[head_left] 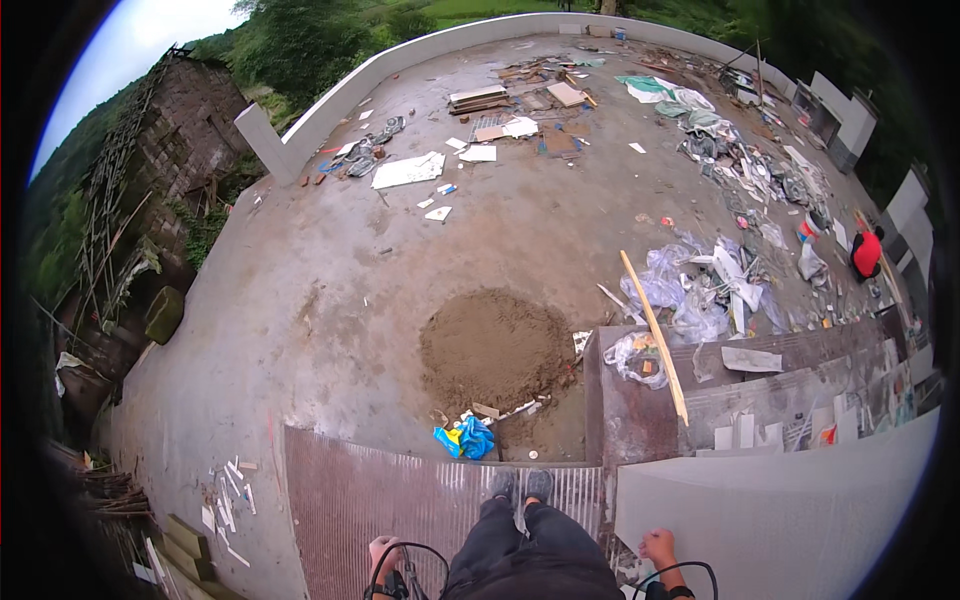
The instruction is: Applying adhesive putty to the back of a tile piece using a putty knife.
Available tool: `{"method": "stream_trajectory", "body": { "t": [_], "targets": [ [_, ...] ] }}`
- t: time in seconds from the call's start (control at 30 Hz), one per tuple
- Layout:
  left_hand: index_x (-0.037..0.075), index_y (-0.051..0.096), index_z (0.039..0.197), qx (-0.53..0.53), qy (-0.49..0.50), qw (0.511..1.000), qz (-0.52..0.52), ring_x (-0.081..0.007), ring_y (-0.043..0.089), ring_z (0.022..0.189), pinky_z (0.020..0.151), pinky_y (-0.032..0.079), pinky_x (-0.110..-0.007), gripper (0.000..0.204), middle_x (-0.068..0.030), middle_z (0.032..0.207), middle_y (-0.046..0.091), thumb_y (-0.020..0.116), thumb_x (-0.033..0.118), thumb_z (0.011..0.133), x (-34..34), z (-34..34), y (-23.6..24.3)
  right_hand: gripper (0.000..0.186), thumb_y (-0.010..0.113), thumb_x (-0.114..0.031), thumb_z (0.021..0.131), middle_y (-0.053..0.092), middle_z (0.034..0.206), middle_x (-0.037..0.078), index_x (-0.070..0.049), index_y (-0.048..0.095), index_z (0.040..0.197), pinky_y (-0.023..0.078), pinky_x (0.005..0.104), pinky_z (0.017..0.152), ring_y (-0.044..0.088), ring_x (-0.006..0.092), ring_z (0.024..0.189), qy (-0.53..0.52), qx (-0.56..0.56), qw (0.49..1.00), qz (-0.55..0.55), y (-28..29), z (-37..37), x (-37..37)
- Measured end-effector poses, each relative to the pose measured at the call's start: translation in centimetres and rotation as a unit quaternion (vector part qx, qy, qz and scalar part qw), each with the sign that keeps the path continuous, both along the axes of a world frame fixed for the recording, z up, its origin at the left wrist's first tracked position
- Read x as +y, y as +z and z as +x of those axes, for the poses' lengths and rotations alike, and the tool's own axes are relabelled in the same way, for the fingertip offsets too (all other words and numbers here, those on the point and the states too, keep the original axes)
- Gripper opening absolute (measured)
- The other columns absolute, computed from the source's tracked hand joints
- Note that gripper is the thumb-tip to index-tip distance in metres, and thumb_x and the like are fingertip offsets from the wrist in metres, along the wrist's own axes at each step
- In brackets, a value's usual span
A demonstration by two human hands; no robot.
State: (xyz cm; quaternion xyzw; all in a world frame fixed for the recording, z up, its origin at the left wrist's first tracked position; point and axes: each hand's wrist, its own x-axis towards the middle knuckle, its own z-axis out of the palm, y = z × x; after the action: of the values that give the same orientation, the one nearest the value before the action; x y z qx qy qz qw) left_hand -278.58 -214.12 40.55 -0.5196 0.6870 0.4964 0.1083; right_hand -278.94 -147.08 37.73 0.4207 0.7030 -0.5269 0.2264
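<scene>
My left hand hangs low beside my left leg, its fingers curled in and no object visible in it. Lower right, my right hand is held out from my right leg, fingers loosely closed, also with nothing visible in it. A black cable loops near each wrist. My shoes stand on a ribbed reddish-brown step. Just ahead lies a blue and yellow plastic bag, touched by neither hand. Beyond it is a round heap of wet brown sand or mortar.
A pale wall or slab rises at my right. A long wooden strip leans across the step edge near clear plastic bags. Boards and rubble litter the far concrete. A person in red crouches at far right.
</scene>
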Motion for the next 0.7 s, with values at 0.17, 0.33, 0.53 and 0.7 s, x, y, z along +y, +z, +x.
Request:
{"method": "stream_trajectory", "body": {
  "t": [0.17,0.33,0.53,0.7],
  "targets": [
    [-0.002,0.072,0.089,0.097,-0.281,0.955,-0.023,-0.0158,0.069,0.061,0.058,0.056,-0.033,0.02,-0.0091,0.069,0.07,0.069,0.017,0.085,-1.6,6.8,-5.4,0.013,0.057,-0.004,0.09,0.062,0.063,0.016,0.004,0.057,0.08,0.051,0.0365,0.038,0.062,0.0228,0.045,-0.053,0.006,0.998,0.017,0.3,-2.0,0.8],
    [-0.002,0.068,0.072,0.02,-0.014,0.992,0.127,-0.0167,0.067,0.058,0.053,0.054,-0.033,0.018,-0.009,0.065,0.068,0.067,0.012,0.084,1.4,-10.4,-8.6,0.012,0.056,-0.001,0.088,0.061,0.061,0.016,0.004,0.056,0.078,0.05,0.0364,0.036,0.06,0.0237,0.043,-0.098,0.034,0.994,0.027,0.7,-0.6,1.5],
    [-0.008,0.066,0.099,0.057,-0.058,0.987,0.138,-0.0209,0.07,0.062,0.051,0.054,-0.03,0.02,-0.0123,0.077,0.069,0.062,0.008,0.087,6.1,-19.7,-5.1,0.023,0.061,-0.018,0.094,0.062,0.065,0.008,0.001,0.066,0.081,0.041,0.0341,0.044,0.053,0.0157,0.049,0.06,0.025,0.992,0.109,0.0,2.1,2.8],
    [-0.008,0.068,0.095,0.059,-0.089,0.979,0.176,-0.02,0.071,0.065,0.055,0.056,-0.03,0.02,-0.0141,0.078,0.07,0.062,0.01,0.088,5.2,-21.2,-6.5,0.014,0.056,-0.006,0.092,0.063,0.064,0.016,0.006,0.06,0.085,0.053,0.0369,0.039,0.062,0.0232,0.045,-0.076,0.018,0.995,0.056,-2.6,2.4,4.5]
  ]
}}
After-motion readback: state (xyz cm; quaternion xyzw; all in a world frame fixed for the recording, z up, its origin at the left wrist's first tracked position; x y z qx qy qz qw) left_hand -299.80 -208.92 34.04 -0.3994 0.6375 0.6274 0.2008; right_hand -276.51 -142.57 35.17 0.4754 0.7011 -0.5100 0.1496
